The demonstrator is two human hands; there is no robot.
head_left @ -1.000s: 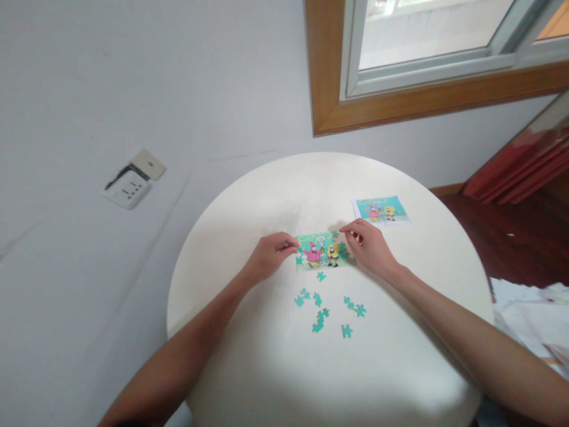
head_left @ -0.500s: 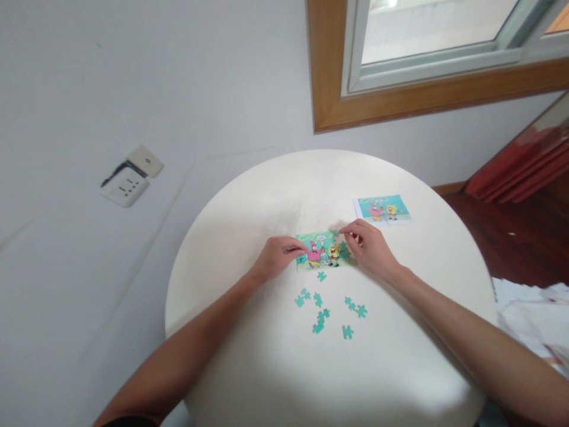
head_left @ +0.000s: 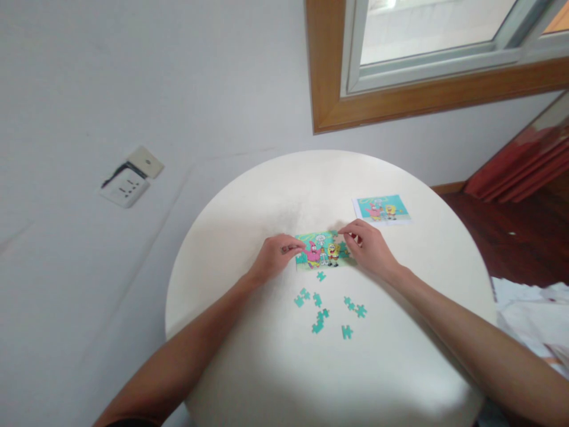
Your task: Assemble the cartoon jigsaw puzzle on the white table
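Note:
A partly assembled jigsaw puzzle [head_left: 320,251] with cartoon figures lies between my two hands, with bare gaps along its right side. My left hand [head_left: 276,255] is at its left edge, thumb and fingers pinched together; what they hold, if anything, is hidden. My right hand [head_left: 370,248] reaches over the upper right corner. Its thumb and forefinger are closed near the gaps, and I cannot make out what is between them. Loose teal puzzle pieces lie nearer to me, among them a single piece [head_left: 347,331], a small cluster [head_left: 320,320] and a piece [head_left: 320,276] just below the puzzle.
A printed picture card [head_left: 383,209] of the same scene lies beyond my right hand on the round white table [head_left: 249,367]. The wall with a socket [head_left: 125,187] stands at the left. White papers [head_left: 528,314] lie beyond the table's right edge.
My left hand has shifted very slightly up at the puzzle's left edge, showing more of the teal pieces there. My right hand stays at the upper right corner.

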